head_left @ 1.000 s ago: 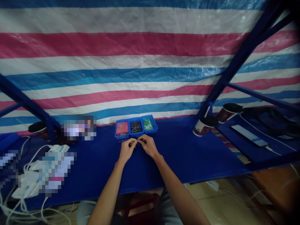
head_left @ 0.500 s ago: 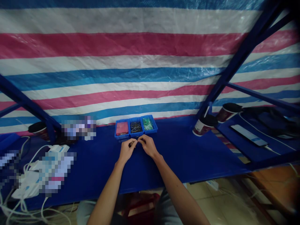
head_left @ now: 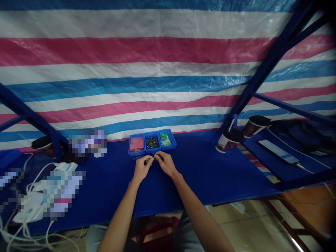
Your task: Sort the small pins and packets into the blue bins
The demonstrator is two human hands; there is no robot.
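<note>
My left hand (head_left: 143, 168) and my right hand (head_left: 166, 163) meet fingertip to fingertip over the blue table (head_left: 204, 175). Both are closed in a pinch, and whatever lies between the fingers is too small to name. Just beyond them stand three joined blue bins. Flat pink-red pieces fill the left bin (head_left: 137, 153), many thin dark metal pieces lie in the middle bin (head_left: 152, 151), and the right bin (head_left: 168, 147) has green pieces with small clear or whitish bits.
White power strips (head_left: 34, 199) and tangled cables lie at the left. A dark-lidded paper cup (head_left: 229, 141) with a pen-like stick stands right, with another cup (head_left: 256, 126) and a charging phone (head_left: 278, 152) beyond. Blue metal posts (head_left: 262, 75) frame the table before a striped tarp (head_left: 157, 52).
My hands stay in nearly the same place, with only a slight shift of the fingertips. The bins have not moved.
</note>
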